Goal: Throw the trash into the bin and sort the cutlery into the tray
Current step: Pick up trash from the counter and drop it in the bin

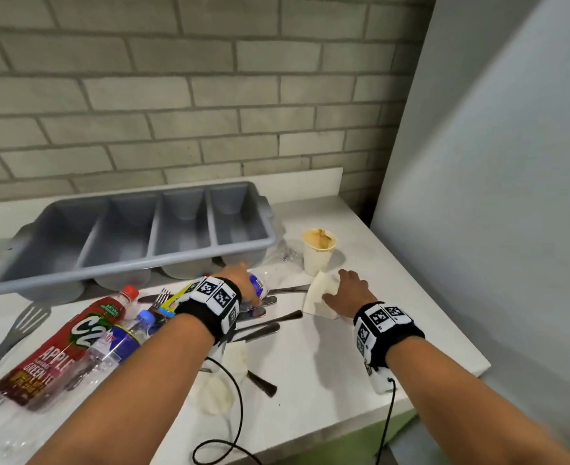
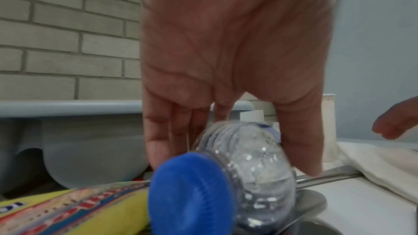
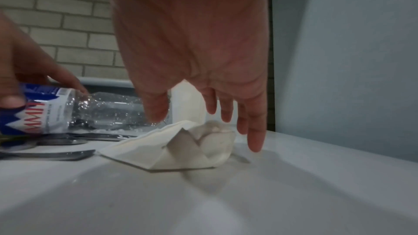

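A clear water bottle (image 1: 258,285) (image 2: 248,158) (image 3: 101,108) with a blue cap lies across several spoons and knives (image 1: 276,317). My left hand (image 1: 246,283) (image 2: 230,149) grips it, thumb on one side and fingers on the other. My right hand (image 1: 340,286) (image 3: 203,124) hovers open over a folded white napkin (image 1: 317,297) (image 3: 176,146), with thumb and fingers spread on either side of it. The grey cutlery tray (image 1: 136,260) (image 2: 68,106) stands behind, all its compartments bare. A fork (image 1: 162,297) lies to the left of my left wrist. No bin is in view.
A stained paper cup (image 1: 317,253) stands just behind the napkin. At the left lie a red C2 bottle (image 1: 62,347), a second water bottle (image 1: 119,344), a yellow wrapper (image 1: 176,298) and a slotted spatula (image 1: 25,323). Crumpled tissue (image 1: 223,374) sits under my left forearm. The counter edge (image 1: 444,347) runs close on the right.
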### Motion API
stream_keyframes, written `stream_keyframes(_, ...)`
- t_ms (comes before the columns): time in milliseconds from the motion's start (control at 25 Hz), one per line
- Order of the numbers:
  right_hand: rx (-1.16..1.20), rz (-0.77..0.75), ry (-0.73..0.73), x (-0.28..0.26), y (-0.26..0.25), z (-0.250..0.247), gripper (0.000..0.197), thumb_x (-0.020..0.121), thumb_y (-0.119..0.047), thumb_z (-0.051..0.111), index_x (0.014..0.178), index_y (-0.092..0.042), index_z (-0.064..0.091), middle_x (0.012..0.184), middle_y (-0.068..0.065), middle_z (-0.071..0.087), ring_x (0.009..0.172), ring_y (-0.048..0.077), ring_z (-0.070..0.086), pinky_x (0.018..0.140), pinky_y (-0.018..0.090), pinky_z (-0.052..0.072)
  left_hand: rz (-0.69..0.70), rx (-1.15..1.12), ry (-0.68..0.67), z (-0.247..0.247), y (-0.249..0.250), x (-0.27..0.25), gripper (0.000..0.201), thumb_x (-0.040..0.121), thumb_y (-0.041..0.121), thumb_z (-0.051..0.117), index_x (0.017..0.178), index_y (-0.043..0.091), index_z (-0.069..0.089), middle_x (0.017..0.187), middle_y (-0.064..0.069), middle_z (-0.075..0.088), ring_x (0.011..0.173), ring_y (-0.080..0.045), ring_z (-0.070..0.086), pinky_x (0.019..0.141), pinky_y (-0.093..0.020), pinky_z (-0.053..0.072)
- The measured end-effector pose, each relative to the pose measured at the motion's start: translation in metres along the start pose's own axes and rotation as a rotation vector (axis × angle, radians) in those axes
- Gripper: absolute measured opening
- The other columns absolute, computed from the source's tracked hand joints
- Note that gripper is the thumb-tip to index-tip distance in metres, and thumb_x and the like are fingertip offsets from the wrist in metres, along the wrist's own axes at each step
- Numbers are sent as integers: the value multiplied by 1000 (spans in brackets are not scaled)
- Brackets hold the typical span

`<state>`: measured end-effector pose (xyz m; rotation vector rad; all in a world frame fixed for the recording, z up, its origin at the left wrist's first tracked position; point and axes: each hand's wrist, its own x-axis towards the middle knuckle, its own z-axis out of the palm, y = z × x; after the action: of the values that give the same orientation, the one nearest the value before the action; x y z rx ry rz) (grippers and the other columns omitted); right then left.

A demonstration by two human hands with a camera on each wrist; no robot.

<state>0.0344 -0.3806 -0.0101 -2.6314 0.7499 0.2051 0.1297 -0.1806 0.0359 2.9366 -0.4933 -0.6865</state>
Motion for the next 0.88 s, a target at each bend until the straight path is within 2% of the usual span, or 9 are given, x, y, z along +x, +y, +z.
stream_keyframes(120, -149, 43, -65, 12, -5, 7, 67, 78, -30, 65, 132, -3, 36, 135, 14, 46, 126, 34, 42, 104, 41, 40, 0, -13, -3, -3, -4, 8, 65, 73, 30, 72, 129, 8, 49, 126, -9, 60, 113, -25, 59, 92, -31, 50)
stream_keyframes(200, -161, 67, -75, 16, -5, 9, 68, 75, -29, 71, 129, -3, 39, 132, 14, 49, 124, 32, 47, 102, 39, 42, -2, -76, 6, -9, -6, 8, 65, 72, 24, 73, 131, 9, 48, 126, -8, 61, 108, -24, 63, 90, -31, 53)
stream_keyframes(280, -20, 67, -72, 19, -2, 6, 63, 75, -21, 72, 126, -1, 40, 130, 16, 51, 120, 31, 51, 97, 37, 44, 14, -122, 66, -20, -9, 2, 72, 71, 23, 73, 136, 14, 43, 128, -7, 59, 106, -24, 63, 91, -36, 55)
stream_keyframes(400, 166, 26, -27, 9, 4, -3, 22, 86, -11, 53, 107, -6, 51, 121, 19, 60, 101, 30, 60, 86, 37, 49, 11, -23, 117, -36, -8, -22, 68, 72, 27, 70, 134, 16, 45, 126, -6, 59, 108, -24, 59, 89, -35, 52)
stream_keyframes(480, 262, 34, 49, -6, 10, -9, 14, 88, -9, 44, 99, -8, 53, 113, 19, 63, 94, 32, 62, 78, 37, 50, -24, 82, 146, -47, -3, -45, 63, 73, 31, 68, 131, 18, 48, 121, -4, 60, 104, -23, 58, 83, -33, 47)
stream_keyframes(560, 370, 21, 154, -29, 18, -16, 10, 90, -8, 43, 97, -6, 51, 101, 21, 61, 85, 33, 59, 72, 38, 49, 8, 72, 207, -56, 4, -75, 63, 72, 34, 69, 131, 21, 48, 123, -4, 60, 109, -25, 57, 81, -32, 43)
stream_keyframes(680, 582, -47, 444, -76, 41, -27, 18, 91, -6, 44, 105, 3, 51, 80, 14, 54, 73, 29, 52, 60, 26, 37, 237, -284, 338, -52, 24, -119, 67, 71, 36, 74, 132, 25, 47, 119, -4, 64, 107, -23, 60, 81, -25, 43)
stream_keyframes(800, 817, -15, 704, -136, 87, -21, 17, 84, -9, 42, 93, -1, 53, 66, 7, 54, 62, 25, 50, 53, 24, 37, 566, -831, 324, -1, 60, -164, 55, 67, 38, 75, 116, 44, 50, 101, 9, 66, 74, 0, 65, 61, -12, 48)
stream_keyframes(880, 896, 62, 782, -170, 132, 3, 18, 77, -13, 40, 89, -10, 53, 65, 4, 55, 60, 15, 54, 54, 23, 42, 661, -984, 276, 51, 78, -186, 50, 62, 44, 68, 107, 51, 46, 96, 18, 66, 62, 9, 61, 57, -7, 49)
